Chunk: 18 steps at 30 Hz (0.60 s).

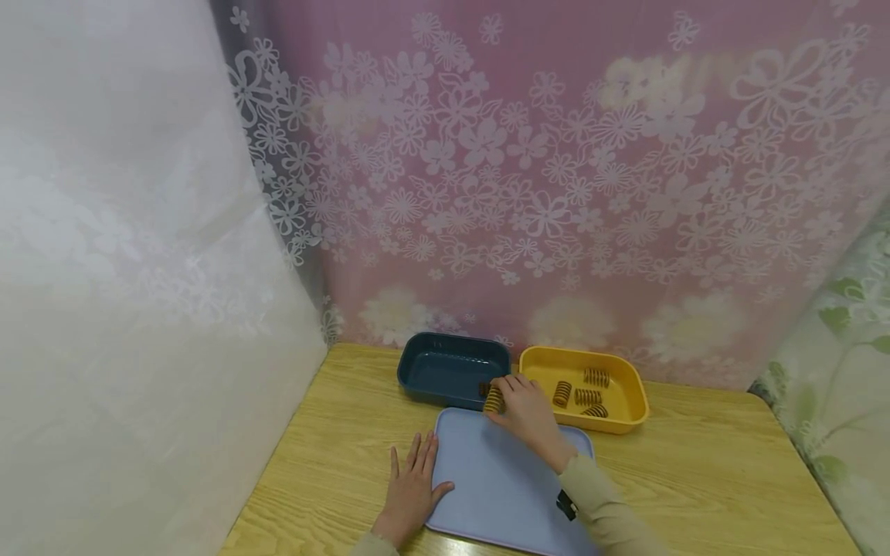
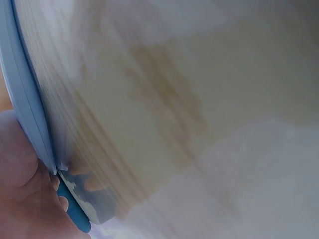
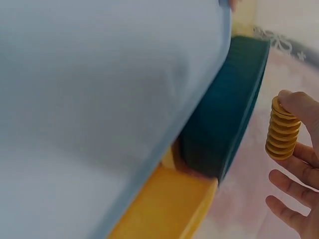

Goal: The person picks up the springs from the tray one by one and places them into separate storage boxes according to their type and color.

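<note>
My right hand (image 1: 523,409) pinches a yellow coil spring (image 3: 283,130) between thumb and fingertips, with the other fingers spread apart. It holds the spring near the front right corner of a dark blue box (image 1: 452,371). Something small and dark brown (image 1: 484,389) shows inside that box, partly covered by the hand. To the right, a yellow box (image 1: 626,386) holds several similar coil springs (image 1: 588,397). My left hand (image 1: 412,486) rests at the left edge of a light blue tray (image 1: 497,479), fingers straight and thumb over the rim.
The tray lies on a wood-grain table (image 1: 320,455), in front of the two boxes. Behind the table hangs a pink flowered curtain (image 1: 487,193), and a white sheet (image 1: 139,270) drapes down the left side. A light curtain with green leaves (image 1: 848,371) hangs at the right.
</note>
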Each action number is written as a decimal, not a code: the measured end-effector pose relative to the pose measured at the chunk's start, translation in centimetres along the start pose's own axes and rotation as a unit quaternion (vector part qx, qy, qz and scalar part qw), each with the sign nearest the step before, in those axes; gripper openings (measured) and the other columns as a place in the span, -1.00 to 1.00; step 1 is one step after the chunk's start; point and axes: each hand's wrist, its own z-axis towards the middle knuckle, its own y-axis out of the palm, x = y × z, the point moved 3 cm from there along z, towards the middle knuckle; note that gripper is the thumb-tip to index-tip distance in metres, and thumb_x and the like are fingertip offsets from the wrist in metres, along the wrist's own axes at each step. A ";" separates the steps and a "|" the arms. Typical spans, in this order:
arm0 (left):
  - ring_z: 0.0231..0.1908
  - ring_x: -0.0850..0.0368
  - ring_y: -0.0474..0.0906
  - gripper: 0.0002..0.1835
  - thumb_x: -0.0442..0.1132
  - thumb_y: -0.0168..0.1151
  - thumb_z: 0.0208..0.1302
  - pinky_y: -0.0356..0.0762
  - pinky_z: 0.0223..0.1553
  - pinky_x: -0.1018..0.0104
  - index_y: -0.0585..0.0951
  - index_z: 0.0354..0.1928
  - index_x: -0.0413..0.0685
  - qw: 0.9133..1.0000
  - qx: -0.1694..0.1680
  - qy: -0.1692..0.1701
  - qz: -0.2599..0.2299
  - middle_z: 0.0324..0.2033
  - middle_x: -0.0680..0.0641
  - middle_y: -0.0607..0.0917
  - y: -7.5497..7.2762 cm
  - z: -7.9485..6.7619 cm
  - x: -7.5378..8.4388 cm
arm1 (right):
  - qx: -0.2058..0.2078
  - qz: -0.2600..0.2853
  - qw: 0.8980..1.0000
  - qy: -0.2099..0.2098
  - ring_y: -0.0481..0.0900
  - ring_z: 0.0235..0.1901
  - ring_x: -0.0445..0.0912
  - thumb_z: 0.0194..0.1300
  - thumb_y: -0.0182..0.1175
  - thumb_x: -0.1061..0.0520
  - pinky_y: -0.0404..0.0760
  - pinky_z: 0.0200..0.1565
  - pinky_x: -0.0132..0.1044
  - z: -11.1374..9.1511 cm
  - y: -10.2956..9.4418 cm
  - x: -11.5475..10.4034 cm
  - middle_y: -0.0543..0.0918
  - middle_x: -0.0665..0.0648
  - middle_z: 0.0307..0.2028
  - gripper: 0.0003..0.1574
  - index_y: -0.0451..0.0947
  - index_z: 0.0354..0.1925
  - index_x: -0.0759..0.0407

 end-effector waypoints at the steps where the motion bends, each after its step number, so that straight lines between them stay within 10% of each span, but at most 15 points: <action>1: 0.47 -0.14 0.21 -0.10 0.35 0.04 0.36 0.12 0.29 -0.44 0.30 0.49 -0.19 1.000 0.003 0.001 -0.004 0.46 -0.13 0.36 -0.1 0.0 0.0 | 0.005 -0.006 1.000 0.000 0.62 -0.15 0.08 -0.11 0.64 -0.19 0.66 -0.07 0.02 0.2 -0.2 0.4 0.71 0.14 -0.18 -0.25 0.63 -0.05 0.17; 18: 0.46 -0.15 0.24 -0.10 0.35 0.06 0.33 0.16 0.29 -0.42 0.31 0.49 -0.16 1.000 0.004 0.002 0.016 0.47 -0.12 0.35 0.2 0.2 0.0 | -0.027 -0.058 0.997 0.035 0.65 -0.11 0.19 0.00 0.60 -0.14 0.71 -0.14 0.02 2.2 -1.2 8.5 0.70 0.30 -0.12 -0.23 0.61 0.01 0.32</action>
